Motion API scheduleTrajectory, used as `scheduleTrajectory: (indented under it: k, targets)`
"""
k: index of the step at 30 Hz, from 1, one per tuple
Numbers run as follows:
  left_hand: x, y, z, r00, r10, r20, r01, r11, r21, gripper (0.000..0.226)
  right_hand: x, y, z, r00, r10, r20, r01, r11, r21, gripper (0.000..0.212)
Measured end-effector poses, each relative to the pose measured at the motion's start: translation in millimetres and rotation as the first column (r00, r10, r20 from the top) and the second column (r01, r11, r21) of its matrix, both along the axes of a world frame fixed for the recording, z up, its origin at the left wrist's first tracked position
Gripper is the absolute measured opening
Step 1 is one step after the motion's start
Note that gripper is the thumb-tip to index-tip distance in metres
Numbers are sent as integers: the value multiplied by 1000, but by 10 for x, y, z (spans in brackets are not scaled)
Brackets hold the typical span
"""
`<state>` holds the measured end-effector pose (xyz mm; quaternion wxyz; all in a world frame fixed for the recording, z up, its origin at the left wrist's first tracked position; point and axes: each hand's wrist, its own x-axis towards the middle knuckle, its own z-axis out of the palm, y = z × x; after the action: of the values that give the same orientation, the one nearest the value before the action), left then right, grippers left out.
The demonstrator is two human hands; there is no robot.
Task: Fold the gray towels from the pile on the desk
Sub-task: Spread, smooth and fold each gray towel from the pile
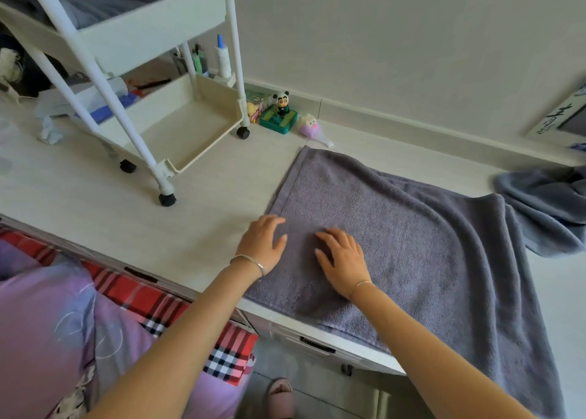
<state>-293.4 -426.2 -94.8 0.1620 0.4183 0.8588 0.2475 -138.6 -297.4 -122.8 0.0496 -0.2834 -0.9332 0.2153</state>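
**Both palms flat on the towel, pressing it smooth**

The gray towel (396,244) lies spread across the desk (111,190), its near edge hanging a little over the front and its right end draping off in soft ridges. The left hand (263,244) rests at the towel's left border, half on cloth, likely pinning that edge. The right hand (342,260) lies just beside it, further onto the cloth. Both are open, fingers spread, gripping nothing; it looks like flattening before a fold. More gray cloth, the pile (548,203), waits at the far right. The white cart (152,69) stands well clear at the left, leaving working room.
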Motion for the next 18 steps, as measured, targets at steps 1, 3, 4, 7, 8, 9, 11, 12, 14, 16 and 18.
scheduleTrajectory:
  k: [1, 3, 4, 7, 8, 9, 11, 12, 14, 16, 18]
  targets:
    - [22, 120, -30, 1000, -27, -6, 27, 1000, -2, 46, 8, -15, -47, 999, 19, 27, -20, 999, 39, 57]
    - [28, 361, -110, 997, -71, -36, 70, 997, -15, 51, 40, -52, -127, 998, 55, 4, -55, 994, 93, 54]
    - [25, 458, -142, 996, -79, -49, 77, 996, -44, 48, 61, -78, -143, 997, 78, -28, -74, 991, 110, 50]
    - [-22, 678, -225, 995, -71, -70, 58, 983, -174, 46, 119, -147, -176, 980, 182, -78, -168, 973, 158, 41]
    - [-35, 718, -240, 994, -69, -79, 50, 975, -216, 47, 118, -163, -173, 972, 220, -78, -208, 968, 143, 40]
    - [-43, 730, -270, 993, -71, -99, 43, 966, -256, 48, 104, -159, -160, 963, 254, -91, -245, 964, 103, 40]
    - [-52, 750, -331, 985, -78, -155, 31, 958, -285, 56, 27, -15, -88, 957, 239, -163, -254, 964, -82, 38]
    - [-44, 741, -351, 979, -78, -187, 25, 963, -269, 66, -17, 104, -29, 960, 182, -213, -218, 963, -158, 34]
    - [-34, 735, -401, 968, -77, -238, 19, 971, -237, 79, -122, 466, 101, 960, 4, -281, -61, 979, -196, 25]
    - [-49, 752, -427, 961, -75, -265, 16, 976, -216, 78, -235, 926, 229, 941, -195, -278, 145, 971, -191, 21]
    - [-80, 776, -420, 958, -78, -276, 25, 981, -191, 76, -338, 1355, 305, 918, -340, -202, 313, 937, -153, 19]
